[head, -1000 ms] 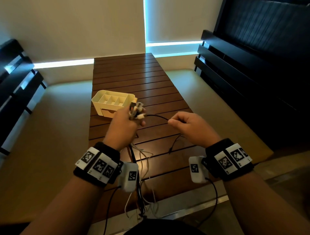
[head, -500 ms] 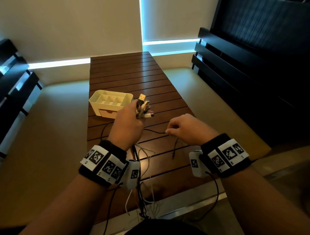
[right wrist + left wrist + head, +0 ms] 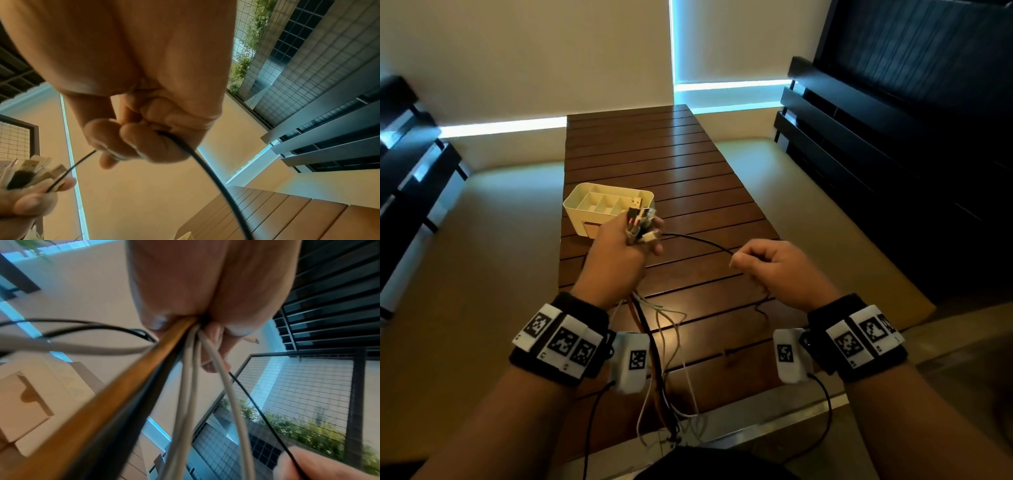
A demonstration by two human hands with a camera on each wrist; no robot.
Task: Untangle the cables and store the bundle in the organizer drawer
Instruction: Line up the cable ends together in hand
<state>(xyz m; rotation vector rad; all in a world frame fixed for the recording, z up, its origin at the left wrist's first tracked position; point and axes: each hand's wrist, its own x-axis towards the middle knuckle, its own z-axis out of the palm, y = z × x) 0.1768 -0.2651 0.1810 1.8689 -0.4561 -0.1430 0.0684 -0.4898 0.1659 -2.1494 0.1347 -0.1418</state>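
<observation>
Table: long, dark brown wooden slats, running away from the person between pale floor on either side.
Benches: dark slatted seating along the right, and more on the left edge of the head view.
Organizer: cream plastic box with divided compartments on top, standing on the table's left part, just beyond the left hand; a notched drawer front shows on its near face.
Left hand: raised above the table, fingers clenched round the cable bundle.
Right hand: held to the right of the left hand and apart from it, fingertips pinching the black cable.
Cable bundle: several cables gathered in the left fist, plug ends sticking up past the fingers; white, black and orange-brown strands hang below the wrist and trail over the table's near edge.
Black cable: thin, stretched in a shallow arc from the plugs in the left hand across to the right fingertips, then dropping below the right hand toward the table.
</observation>
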